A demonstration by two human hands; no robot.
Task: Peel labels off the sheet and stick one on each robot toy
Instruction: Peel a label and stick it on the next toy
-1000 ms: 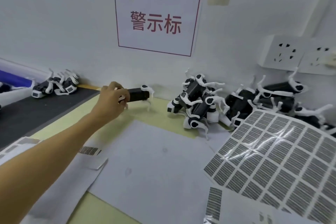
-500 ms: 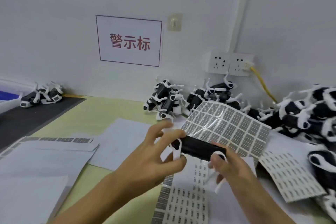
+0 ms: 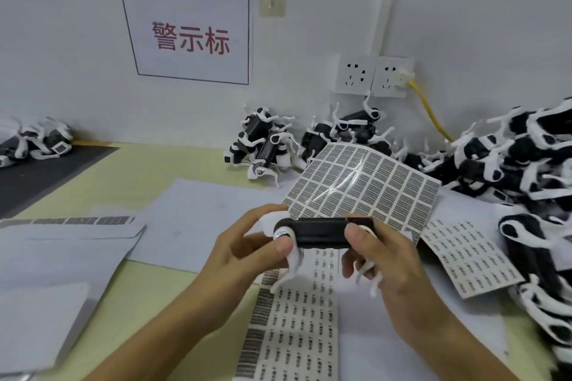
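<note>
A: Where is the robot toy?
B: Near the middle, lifted above the table, lying sideways. The left hand grips its left end, thumb by the silver joint; the right hand grips its right end, fingers curled round the body. White legs hang below.

A: And the labels?
B: A curled label sheet full of grey labels rises just behind the toy. A flat sheet lies to the right, another flat sheet lies under the hands, near edge. I count three sheets bearing labels, plus a strip of grey labels at the left.

A: The surface?
B: A pale yellow-green table with white paper spread on it and a black mat far left.

A: Other toys?
B: A pile against the far wall, a big heap at the right, a small cluster far left. Too tangled to count.

A: The room?
B: A white wall with one sign in red characters, one hook, two sockets and a yellow cable plugged in.
</note>
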